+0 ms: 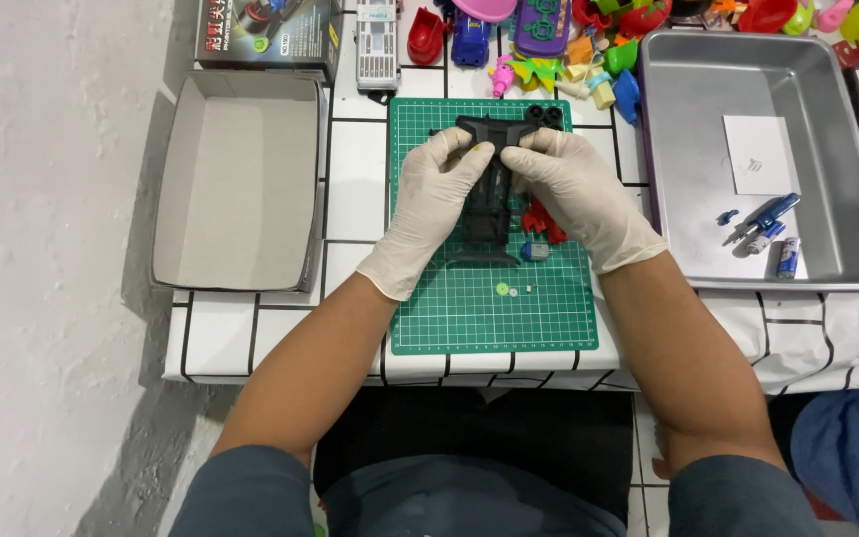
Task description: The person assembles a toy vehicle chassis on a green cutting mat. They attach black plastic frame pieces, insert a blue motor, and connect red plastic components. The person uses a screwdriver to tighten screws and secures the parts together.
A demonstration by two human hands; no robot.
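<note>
— How's the light?
— Bright and even, from overhead. Soft shadows fall under both gloved hands onto the green mat [494, 308].
— Any glare?
— A mild sheen on the metal tray [688, 214] right of the hands.
— Sharpness?
— Crisp around the hands; slight softness and bending toward the edges.

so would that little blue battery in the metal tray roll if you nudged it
Probably: the battery is a small cylinder lying on its side on the smooth metal tray. It looks light for its size, and the tray's raised rim would likely stop it.
</note>
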